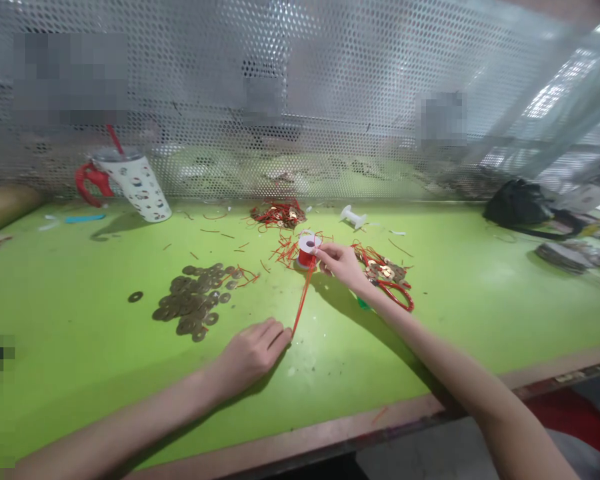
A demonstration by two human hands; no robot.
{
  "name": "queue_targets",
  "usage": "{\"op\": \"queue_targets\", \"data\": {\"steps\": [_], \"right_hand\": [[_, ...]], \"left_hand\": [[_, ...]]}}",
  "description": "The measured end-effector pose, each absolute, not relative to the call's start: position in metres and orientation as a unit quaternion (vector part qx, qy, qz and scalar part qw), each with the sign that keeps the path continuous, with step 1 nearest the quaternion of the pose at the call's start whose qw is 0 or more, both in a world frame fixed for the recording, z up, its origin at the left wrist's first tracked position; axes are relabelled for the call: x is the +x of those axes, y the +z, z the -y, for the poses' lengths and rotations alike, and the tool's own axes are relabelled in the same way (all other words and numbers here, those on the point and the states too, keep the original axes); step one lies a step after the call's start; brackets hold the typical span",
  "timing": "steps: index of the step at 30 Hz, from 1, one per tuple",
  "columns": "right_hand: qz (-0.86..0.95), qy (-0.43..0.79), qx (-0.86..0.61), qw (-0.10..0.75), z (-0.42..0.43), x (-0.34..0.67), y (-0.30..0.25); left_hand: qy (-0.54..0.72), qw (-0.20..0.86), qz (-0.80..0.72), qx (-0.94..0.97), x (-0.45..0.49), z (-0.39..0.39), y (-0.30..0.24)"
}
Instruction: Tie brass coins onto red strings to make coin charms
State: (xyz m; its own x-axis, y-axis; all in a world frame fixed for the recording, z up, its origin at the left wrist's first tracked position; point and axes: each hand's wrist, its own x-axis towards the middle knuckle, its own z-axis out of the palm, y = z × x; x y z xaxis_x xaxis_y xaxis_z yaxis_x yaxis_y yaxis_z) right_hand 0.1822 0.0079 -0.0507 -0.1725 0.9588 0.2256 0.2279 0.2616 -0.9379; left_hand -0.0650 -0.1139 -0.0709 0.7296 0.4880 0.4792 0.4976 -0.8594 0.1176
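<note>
My left hand [253, 352] rests on the green table [80, 333] with its fingers pinched on the end of a red cord [301, 303]. The cord runs taut up to a spool of red cord [307, 252] standing near the table's middle. My right hand [341, 263] reaches out to that spool, fingers closed on the cord at its top. A heap of round brass coins with centre holes [193, 300] lies left of my left hand, with one lone coin [135, 297] further left.
A finished bundle of coins tied with red cord and red-handled scissors [390, 283] lie right of my right hand. Another tied bundle [279, 215], an empty white spool [353, 216], a patterned cup [139, 185], a black bag [523, 203] and a perforated metal screen [330, 100] stand at the back.
</note>
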Motion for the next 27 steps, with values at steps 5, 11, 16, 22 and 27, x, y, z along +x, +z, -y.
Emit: {"op": "queue_targets", "data": {"steps": [5,11,16,22,27], "right_hand": [[0.631,0.461,-0.448,0.433,0.004,0.18,-0.052],[0.637,0.48,-0.434,0.418,0.009,0.173,-0.05],[0.666,0.48,-0.401,0.408,0.005,0.165,-0.049],[0.659,0.504,-0.396,0.393,-0.004,0.162,-0.05],[0.655,0.505,-0.389,0.406,-0.011,0.162,-0.058]], "left_hand": [[-0.254,-0.015,0.266,-0.93,-0.067,0.107,-0.059],[-0.382,-0.342,0.447,-0.734,-0.052,0.06,-0.032],[-0.342,-0.655,0.43,-0.518,-0.029,0.02,-0.029],[-0.318,-0.738,0.4,-0.441,-0.021,0.007,-0.049],[-0.317,-0.755,0.412,-0.4,-0.021,0.011,-0.055]]}}
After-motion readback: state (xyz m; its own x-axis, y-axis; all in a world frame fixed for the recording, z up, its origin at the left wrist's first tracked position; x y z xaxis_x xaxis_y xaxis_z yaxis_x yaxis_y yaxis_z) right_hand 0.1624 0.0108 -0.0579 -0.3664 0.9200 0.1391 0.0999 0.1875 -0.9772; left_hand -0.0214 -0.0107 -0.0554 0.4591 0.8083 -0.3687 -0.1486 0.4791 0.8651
